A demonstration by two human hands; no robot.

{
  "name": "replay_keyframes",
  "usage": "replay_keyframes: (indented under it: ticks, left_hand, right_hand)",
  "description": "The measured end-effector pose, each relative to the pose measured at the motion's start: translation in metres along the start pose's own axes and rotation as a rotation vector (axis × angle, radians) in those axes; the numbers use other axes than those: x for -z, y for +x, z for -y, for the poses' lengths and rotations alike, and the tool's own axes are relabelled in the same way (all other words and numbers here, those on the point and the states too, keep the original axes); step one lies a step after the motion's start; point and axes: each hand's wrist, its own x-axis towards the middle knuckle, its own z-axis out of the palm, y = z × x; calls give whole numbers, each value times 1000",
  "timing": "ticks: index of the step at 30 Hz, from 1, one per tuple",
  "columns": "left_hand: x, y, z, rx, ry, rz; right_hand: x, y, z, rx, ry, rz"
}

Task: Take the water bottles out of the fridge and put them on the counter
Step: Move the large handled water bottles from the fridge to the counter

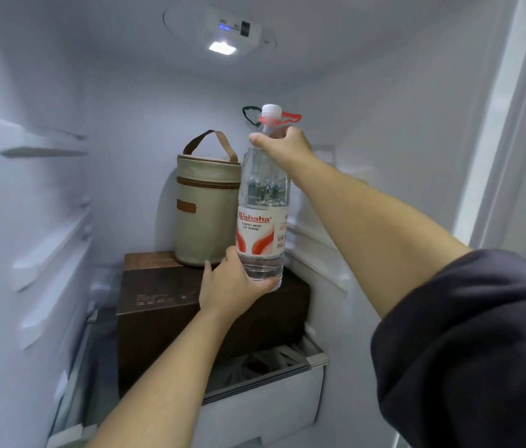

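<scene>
White fridge interior [119, 92], ceiling lamp [222, 47] lit, empty side rails [43, 151], drawer [264, 405] below.

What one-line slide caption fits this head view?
Both hands, left low, right high, hold a water bottle inside the fridge.

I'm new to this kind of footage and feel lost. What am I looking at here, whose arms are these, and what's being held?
There is one picture, from a camera worn on a person's head, looking into an open fridge. No machine: the arms are the wearer's own. The right hand grips the neck of a clear water bottle; the left hand cups its base. Behind stands a beige zipped bag on a dark brown box. A lamp glows overhead.
</scene>
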Motion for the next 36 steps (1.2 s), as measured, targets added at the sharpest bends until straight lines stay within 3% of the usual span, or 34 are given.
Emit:
replay_keyframes:
  ticks: [13, 25, 36]
  left_hand:
    - [8, -11, -10, -117, -43, -15]
    - [16, -29, -17, -164, -238, 83]
    - [14, -85, -73, -184, -312, 63]
  right_hand:
    - [52, -41, 12, 40, 321, 21]
    - [90, -108, 12, -8, 170, 72]
    - [159, -214, 36, 104, 179, 55]
